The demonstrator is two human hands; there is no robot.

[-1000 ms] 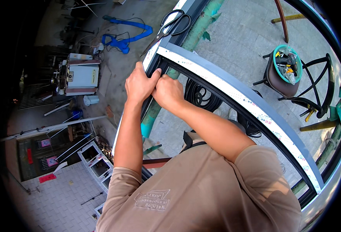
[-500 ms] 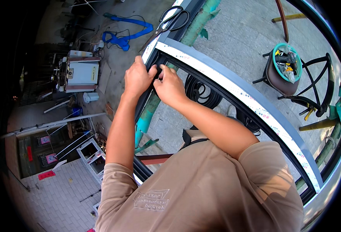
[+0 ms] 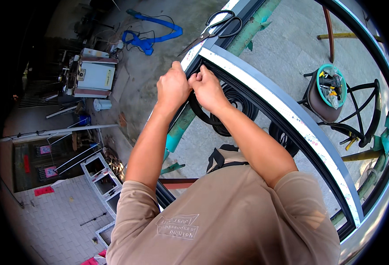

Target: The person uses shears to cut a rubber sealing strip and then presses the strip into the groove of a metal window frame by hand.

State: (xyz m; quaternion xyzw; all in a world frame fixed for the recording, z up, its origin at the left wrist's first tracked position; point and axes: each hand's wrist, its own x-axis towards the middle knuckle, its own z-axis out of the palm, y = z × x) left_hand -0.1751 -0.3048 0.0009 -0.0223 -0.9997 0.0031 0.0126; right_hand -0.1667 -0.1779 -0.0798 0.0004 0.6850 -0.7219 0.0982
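My left hand [image 3: 173, 88] is closed at the inner corner of a metal window frame [image 3: 287, 112], its fingers over the side rail. Right beside it, my right hand [image 3: 208, 90] is closed with the index fingertip against the corner. A black rubber sealing strip [image 3: 198, 110] comes out between the two hands and hangs in a loop inside the frame. Both hands seem to pinch it, though the fingertips partly hide the grip. Black scissors [image 3: 218, 28] lie on the frame just beyond the corner. White printed film covers the frame's face.
A coil of black strip [image 3: 243, 106] lies on the ground within the frame. Green-wrapped poles [image 3: 179, 130] run under it. At right, a chair [image 3: 331, 112] holds a turquoise basin [image 3: 345, 90] with a drill. A blue strap [image 3: 159, 33] and a machine [image 3: 95, 75] are at left.
The frame and surroundings have shifted in view. The black strip now shows as a loop hanging below my hands. My hands stay at the same corner.
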